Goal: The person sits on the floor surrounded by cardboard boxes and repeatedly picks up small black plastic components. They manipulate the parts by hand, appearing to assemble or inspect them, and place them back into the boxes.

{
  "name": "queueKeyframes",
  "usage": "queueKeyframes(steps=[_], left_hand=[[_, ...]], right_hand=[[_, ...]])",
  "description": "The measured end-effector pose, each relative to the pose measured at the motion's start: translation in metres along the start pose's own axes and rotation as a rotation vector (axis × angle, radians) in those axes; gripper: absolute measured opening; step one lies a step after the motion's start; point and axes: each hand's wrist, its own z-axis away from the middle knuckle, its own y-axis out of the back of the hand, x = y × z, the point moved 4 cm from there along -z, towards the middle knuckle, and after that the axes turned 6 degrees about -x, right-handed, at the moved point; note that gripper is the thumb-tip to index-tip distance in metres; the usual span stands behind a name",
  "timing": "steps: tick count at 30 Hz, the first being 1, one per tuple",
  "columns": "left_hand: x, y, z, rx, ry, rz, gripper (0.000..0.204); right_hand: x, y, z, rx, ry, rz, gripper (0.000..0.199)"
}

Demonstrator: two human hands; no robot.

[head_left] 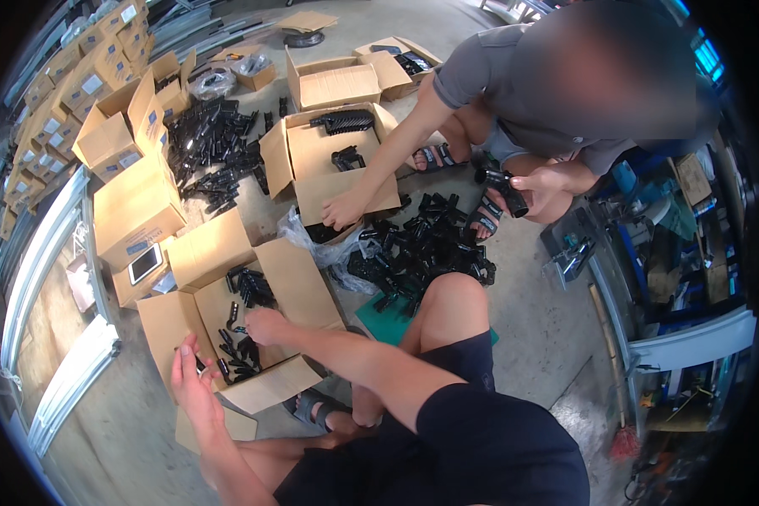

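My left hand [196,390] is at the near left side of an open cardboard box [173,325], fingers curled around a small black plastic part [201,364] that is mostly hidden. Over the middle of the same box, my right hand [267,327] has its fingers closed at a slim black piece [239,330], with the fingertips partly hidden. Black tubular parts [243,358] lie loose in the near part of the box. Beyond my right hand, more black fittings [251,287] are stacked close together against the far side.
A co-worker crouches opposite, one hand holding a black tee-shaped pipe fitting [506,187], the other at another open box [346,187]. Black fittings [430,244] are heaped on the floor between us, beside clear plastic [346,268]. Another black pile [215,148] and several cartons [139,207] stand left.
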Motion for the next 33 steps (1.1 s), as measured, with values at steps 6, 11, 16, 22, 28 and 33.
queueKeyframes(steps=[6, 11, 16, 22, 28, 33], left_hand=[[-0.029, 0.003, 0.019, 0.129, 0.058, -0.154, 0.04], [-0.073, -0.039, 0.045, -0.183, -0.076, 0.111, 0.034], [-0.06, -0.073, 0.089, -0.388, -0.04, 0.338, 0.042], [-0.062, -0.083, 0.11, -0.454, -0.039, 0.441, 0.053], [-0.071, -0.099, 0.113, -0.645, 0.041, 0.745, 0.057], [-0.076, -0.109, 0.115, -0.707, 0.068, 0.739, 0.057]], right_hand=[[-0.051, 0.101, 0.142, 0.159, 0.44, -0.137, 0.021], [-0.056, 0.121, 0.25, 0.123, 0.514, 0.038, 0.018], [-0.018, 0.11, 0.276, 0.23, 0.569, -0.556, 0.024], [0.001, 0.087, 0.267, -0.209, 0.212, -1.281, 0.038], [0.02, 0.074, 0.252, -0.331, 0.214, -1.452, 0.05], [0.016, 0.069, 0.248, -0.393, 0.328, -1.562, 0.048]])
